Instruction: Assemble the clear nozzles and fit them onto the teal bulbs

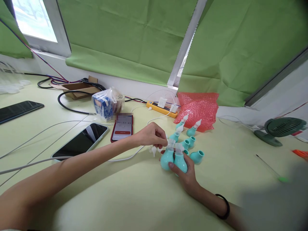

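My right hand (186, 175) is closed around two teal rubber bulbs with clear nozzle tips (173, 157), held upright on the pale yellow table (134, 199). My left hand (154, 134) reaches across and pinches the clear tip on the left bulb. Small white loose tips (154, 150) lie just under my left hand. Several more teal bulbs (191, 141) stand or lie behind, some with tips, some open-necked, one on its side (197, 156).
Pink bubble wrap (198, 109) lies behind the bulbs. Two phones (81, 141) (122, 127), white cables, a yellow power strip (161, 107), a bagged carton (107, 103), a cardboard box (77, 86), a dark tablet (16, 109) and a green fan (281, 130) sit around.
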Demonstrator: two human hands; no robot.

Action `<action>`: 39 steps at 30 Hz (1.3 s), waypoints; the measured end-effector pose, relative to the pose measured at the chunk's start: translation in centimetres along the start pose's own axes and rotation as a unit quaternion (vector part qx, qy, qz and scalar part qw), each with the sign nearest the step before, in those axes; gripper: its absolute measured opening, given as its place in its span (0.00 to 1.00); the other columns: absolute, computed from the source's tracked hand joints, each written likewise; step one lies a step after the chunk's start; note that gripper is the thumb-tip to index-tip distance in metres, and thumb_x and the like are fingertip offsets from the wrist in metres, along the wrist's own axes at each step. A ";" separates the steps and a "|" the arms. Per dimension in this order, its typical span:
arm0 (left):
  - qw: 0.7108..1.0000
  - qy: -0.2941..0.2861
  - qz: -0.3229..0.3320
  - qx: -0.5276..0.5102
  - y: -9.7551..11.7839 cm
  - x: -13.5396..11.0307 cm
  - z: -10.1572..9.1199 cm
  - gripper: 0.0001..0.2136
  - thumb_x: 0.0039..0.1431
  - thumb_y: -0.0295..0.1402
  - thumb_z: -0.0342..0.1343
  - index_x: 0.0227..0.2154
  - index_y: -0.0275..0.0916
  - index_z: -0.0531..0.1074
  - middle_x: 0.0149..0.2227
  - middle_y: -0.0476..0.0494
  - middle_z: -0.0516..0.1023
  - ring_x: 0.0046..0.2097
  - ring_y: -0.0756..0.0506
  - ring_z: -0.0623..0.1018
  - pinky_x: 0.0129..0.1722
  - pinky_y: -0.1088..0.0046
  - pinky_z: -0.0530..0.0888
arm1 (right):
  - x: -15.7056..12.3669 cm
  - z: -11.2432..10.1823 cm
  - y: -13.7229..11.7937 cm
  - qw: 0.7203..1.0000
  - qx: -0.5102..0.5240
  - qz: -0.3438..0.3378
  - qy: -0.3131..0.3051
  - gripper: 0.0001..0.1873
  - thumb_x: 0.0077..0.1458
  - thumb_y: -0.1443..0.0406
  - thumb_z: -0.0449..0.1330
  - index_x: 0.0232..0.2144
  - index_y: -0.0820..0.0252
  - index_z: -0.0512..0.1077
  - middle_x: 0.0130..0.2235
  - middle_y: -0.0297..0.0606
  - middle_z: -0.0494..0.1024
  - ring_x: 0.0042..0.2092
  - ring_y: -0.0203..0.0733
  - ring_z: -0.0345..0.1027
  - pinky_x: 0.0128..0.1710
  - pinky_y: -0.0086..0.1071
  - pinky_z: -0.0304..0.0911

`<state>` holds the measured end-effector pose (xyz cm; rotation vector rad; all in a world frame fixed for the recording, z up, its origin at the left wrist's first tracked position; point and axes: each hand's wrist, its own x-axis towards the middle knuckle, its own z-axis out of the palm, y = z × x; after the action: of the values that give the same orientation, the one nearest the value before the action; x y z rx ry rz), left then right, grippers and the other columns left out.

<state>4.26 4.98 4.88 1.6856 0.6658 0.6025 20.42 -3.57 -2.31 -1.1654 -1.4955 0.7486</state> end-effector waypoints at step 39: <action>0.974 -0.170 -0.080 -0.127 -0.4 0.3 -0.7 0.03 0.34 0.23 0.49 0.12 0.32 0.65 0.12 0.51 0.64 0.16 0.55 0.62 0.17 0.78 0.57 | -0.8 0.0 0.6 0.998 -0.005 -0.022 -0.062 0.16 0.41 0.63 0.60 0.35 0.60 0.64 0.35 0.43 0.74 0.36 0.49 0.68 0.37 0.40 0.64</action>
<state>3.97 5.76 4.63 1.4336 0.4511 0.2616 20.59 -4.09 -3.14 -1.1066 -1.6247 0.7949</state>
